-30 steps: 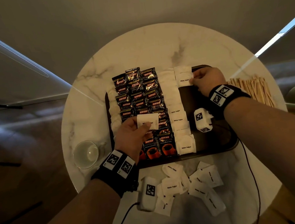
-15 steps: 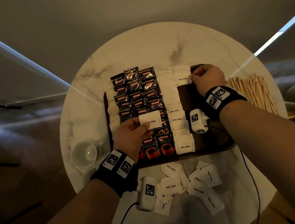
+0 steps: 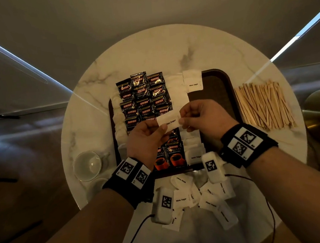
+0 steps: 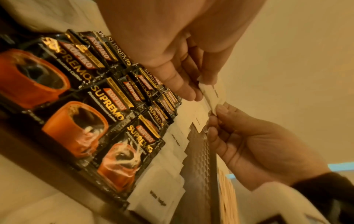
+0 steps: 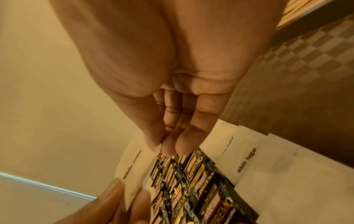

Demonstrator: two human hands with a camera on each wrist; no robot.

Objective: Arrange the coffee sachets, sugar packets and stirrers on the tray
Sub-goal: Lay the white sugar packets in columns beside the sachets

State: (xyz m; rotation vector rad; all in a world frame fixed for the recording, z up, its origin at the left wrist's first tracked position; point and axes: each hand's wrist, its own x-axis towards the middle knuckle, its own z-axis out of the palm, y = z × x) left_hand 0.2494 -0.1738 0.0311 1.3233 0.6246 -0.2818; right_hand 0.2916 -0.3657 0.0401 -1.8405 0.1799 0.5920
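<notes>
A dark tray [image 3: 220,85] on the round marble table carries rows of black Kopiko coffee sachets [image 3: 145,95] and a column of white sugar packets [image 3: 194,153]. One more sugar packet [image 3: 192,79] lies at the tray's far edge. Above the tray, my left hand [image 3: 147,136] and right hand [image 3: 203,117] both pinch one white sugar packet [image 3: 168,121], the left at its near-left end, the right at its right end. The same packet [image 4: 212,94] shows edge-on in the left wrist view, and as a white packet [image 5: 132,165] in the right wrist view. Wooden stirrers [image 3: 264,104] lie on the table right of the tray.
Several loose sugar packets [image 3: 210,196] are scattered on the table near its front edge. An empty glass [image 3: 87,165] stands at the table's left side. Wrist-camera cables trail off the front. The tray's right half [image 3: 217,97] is bare.
My right hand left the packet at the tray's far edge and came back to the middle, where it now pinches the packet that my left hand has lifted toward it.
</notes>
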